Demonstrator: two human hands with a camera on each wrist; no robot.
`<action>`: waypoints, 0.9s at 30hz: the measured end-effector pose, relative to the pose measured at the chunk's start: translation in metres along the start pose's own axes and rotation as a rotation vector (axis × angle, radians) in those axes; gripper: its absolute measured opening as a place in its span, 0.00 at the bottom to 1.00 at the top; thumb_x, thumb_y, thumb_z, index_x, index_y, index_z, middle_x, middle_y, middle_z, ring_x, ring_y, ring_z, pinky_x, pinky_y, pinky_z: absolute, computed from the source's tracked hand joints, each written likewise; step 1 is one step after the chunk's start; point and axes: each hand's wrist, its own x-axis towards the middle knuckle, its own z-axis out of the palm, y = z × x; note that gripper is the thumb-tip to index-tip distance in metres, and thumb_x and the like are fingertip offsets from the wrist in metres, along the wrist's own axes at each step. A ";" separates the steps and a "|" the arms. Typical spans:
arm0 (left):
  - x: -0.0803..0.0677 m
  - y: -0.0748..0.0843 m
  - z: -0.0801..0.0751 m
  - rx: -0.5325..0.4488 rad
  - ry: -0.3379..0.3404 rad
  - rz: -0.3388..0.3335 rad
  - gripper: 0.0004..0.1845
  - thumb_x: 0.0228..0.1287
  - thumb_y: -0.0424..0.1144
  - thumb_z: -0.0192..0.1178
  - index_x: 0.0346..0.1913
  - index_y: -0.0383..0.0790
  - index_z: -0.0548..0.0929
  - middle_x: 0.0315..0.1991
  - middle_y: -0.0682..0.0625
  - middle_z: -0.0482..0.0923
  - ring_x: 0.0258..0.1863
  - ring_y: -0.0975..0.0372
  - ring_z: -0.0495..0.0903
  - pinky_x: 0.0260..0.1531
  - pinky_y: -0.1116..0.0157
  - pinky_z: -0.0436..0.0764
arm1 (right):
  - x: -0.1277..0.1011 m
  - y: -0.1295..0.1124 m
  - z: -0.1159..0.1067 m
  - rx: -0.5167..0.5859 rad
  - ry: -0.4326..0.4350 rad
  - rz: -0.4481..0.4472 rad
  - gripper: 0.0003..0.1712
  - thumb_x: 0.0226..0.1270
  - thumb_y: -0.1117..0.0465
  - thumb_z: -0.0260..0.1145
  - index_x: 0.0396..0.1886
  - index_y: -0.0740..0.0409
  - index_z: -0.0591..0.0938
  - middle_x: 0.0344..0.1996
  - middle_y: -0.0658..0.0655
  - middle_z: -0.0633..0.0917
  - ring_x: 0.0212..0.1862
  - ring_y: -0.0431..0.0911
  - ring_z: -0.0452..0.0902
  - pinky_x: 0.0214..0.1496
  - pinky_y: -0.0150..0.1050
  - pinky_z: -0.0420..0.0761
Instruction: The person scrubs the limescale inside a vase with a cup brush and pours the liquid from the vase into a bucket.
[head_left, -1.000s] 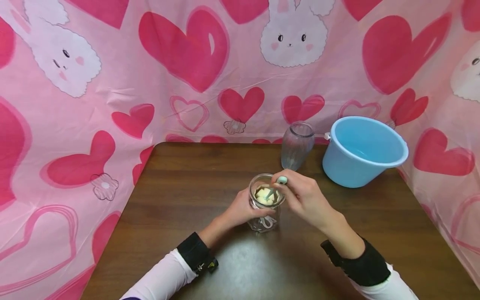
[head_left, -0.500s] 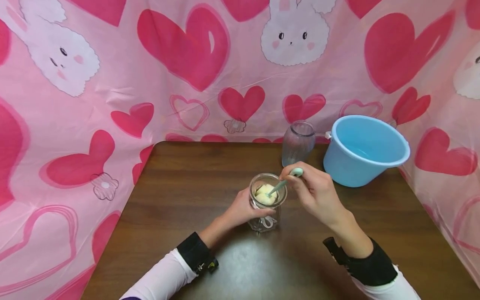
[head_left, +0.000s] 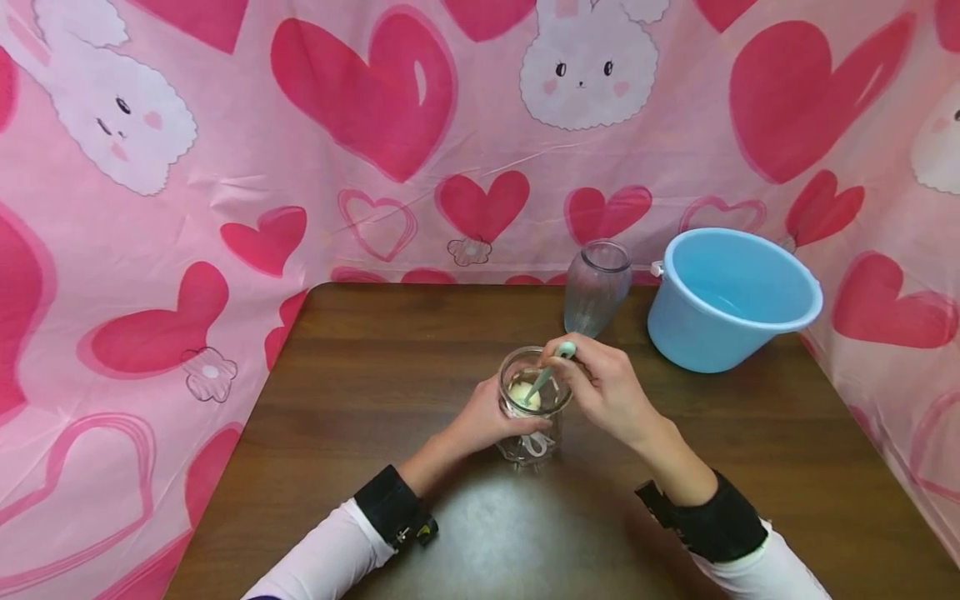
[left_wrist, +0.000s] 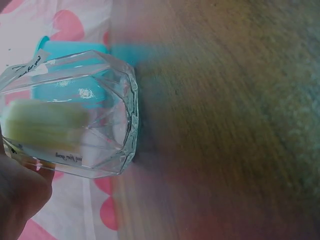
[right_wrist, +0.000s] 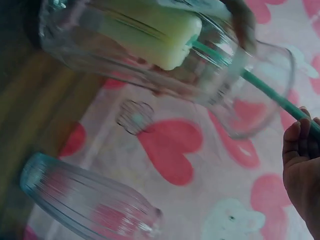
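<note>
In the head view my left hand grips the side of a clear faceted glass jar standing on the table. Inside it is a bottle brush with a pale yellow sponge head. Its thin green handle slants out through the jar's mouth. My right hand pinches the upper end of that handle just above the rim. Seen from the left wrist, the blurred sponge shows through the glass. A white loop-shaped marking is visible on the jar's lower part.
A clear glass vase stands at the back of the brown table, beyond my right hand. To its right is a light blue bucket. A pink cloth with hearts and rabbits hangs behind the table.
My right hand moved right and up, then came back left and down, and the brush's sponge head now sits deeper in the jar. My left hand and the jar have stayed in place.
</note>
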 end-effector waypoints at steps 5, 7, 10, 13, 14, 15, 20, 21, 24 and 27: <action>-0.001 0.001 -0.001 -0.008 0.009 0.011 0.40 0.49 0.43 0.82 0.66 0.44 0.76 0.55 0.52 0.84 0.54 0.63 0.82 0.56 0.61 0.81 | 0.010 -0.014 -0.021 0.048 0.047 -0.055 0.14 0.77 0.55 0.63 0.44 0.64 0.83 0.38 0.57 0.87 0.32 0.39 0.75 0.35 0.28 0.78; -0.001 0.001 0.000 -0.010 0.012 0.006 0.40 0.49 0.44 0.83 0.67 0.44 0.76 0.56 0.52 0.84 0.55 0.63 0.82 0.57 0.61 0.81 | 0.012 -0.014 -0.025 0.082 0.052 -0.062 0.16 0.78 0.55 0.62 0.43 0.66 0.82 0.38 0.59 0.87 0.32 0.39 0.76 0.35 0.29 0.79; 0.000 0.000 0.000 -0.010 0.005 0.015 0.39 0.50 0.44 0.82 0.66 0.43 0.76 0.56 0.52 0.84 0.54 0.63 0.82 0.57 0.61 0.81 | 0.009 -0.008 -0.023 0.113 0.032 -0.040 0.14 0.79 0.56 0.61 0.43 0.65 0.82 0.37 0.57 0.87 0.32 0.39 0.75 0.34 0.29 0.78; 0.000 -0.001 0.000 -0.016 -0.002 0.019 0.38 0.50 0.43 0.82 0.65 0.44 0.77 0.56 0.52 0.84 0.53 0.63 0.83 0.55 0.62 0.82 | 0.003 0.000 -0.013 0.108 -0.024 0.000 0.12 0.80 0.56 0.61 0.45 0.61 0.83 0.37 0.55 0.87 0.32 0.38 0.74 0.33 0.30 0.76; 0.000 -0.001 -0.001 -0.017 -0.004 0.020 0.38 0.51 0.43 0.82 0.65 0.44 0.77 0.55 0.52 0.84 0.52 0.63 0.83 0.54 0.63 0.82 | 0.001 0.002 -0.009 0.101 -0.048 0.015 0.11 0.80 0.57 0.60 0.45 0.60 0.83 0.37 0.54 0.87 0.33 0.38 0.75 0.34 0.29 0.76; 0.000 -0.002 -0.001 -0.019 -0.005 0.020 0.37 0.51 0.43 0.82 0.65 0.44 0.77 0.55 0.52 0.84 0.51 0.63 0.83 0.53 0.63 0.82 | -0.001 0.004 -0.006 0.096 -0.069 0.027 0.10 0.80 0.57 0.60 0.46 0.59 0.83 0.37 0.53 0.87 0.34 0.39 0.76 0.35 0.30 0.77; 0.000 -0.003 0.000 -0.013 -0.005 0.016 0.37 0.51 0.44 0.82 0.65 0.45 0.77 0.55 0.52 0.84 0.52 0.64 0.83 0.53 0.63 0.82 | -0.003 0.006 -0.005 0.105 -0.082 0.038 0.07 0.80 0.61 0.61 0.45 0.59 0.83 0.37 0.52 0.87 0.34 0.40 0.77 0.37 0.30 0.77; 0.001 -0.003 0.001 -0.010 -0.005 0.018 0.37 0.51 0.44 0.82 0.65 0.45 0.77 0.55 0.52 0.84 0.52 0.64 0.83 0.54 0.63 0.82 | -0.002 0.005 -0.008 0.118 -0.061 0.033 0.07 0.79 0.62 0.61 0.45 0.59 0.83 0.37 0.53 0.87 0.33 0.40 0.77 0.36 0.30 0.77; 0.001 -0.003 0.001 -0.004 -0.003 0.034 0.37 0.50 0.44 0.82 0.64 0.45 0.78 0.55 0.53 0.85 0.53 0.64 0.83 0.56 0.62 0.81 | 0.003 0.003 -0.021 0.186 0.008 0.031 0.07 0.79 0.64 0.61 0.44 0.64 0.83 0.37 0.55 0.87 0.32 0.41 0.75 0.33 0.31 0.77; 0.002 -0.003 0.002 -0.002 0.002 0.047 0.37 0.49 0.43 0.82 0.63 0.45 0.78 0.54 0.54 0.85 0.53 0.64 0.82 0.57 0.62 0.81 | 0.006 0.002 -0.029 0.258 0.048 0.055 0.06 0.79 0.68 0.60 0.42 0.68 0.82 0.36 0.57 0.87 0.32 0.43 0.75 0.33 0.33 0.77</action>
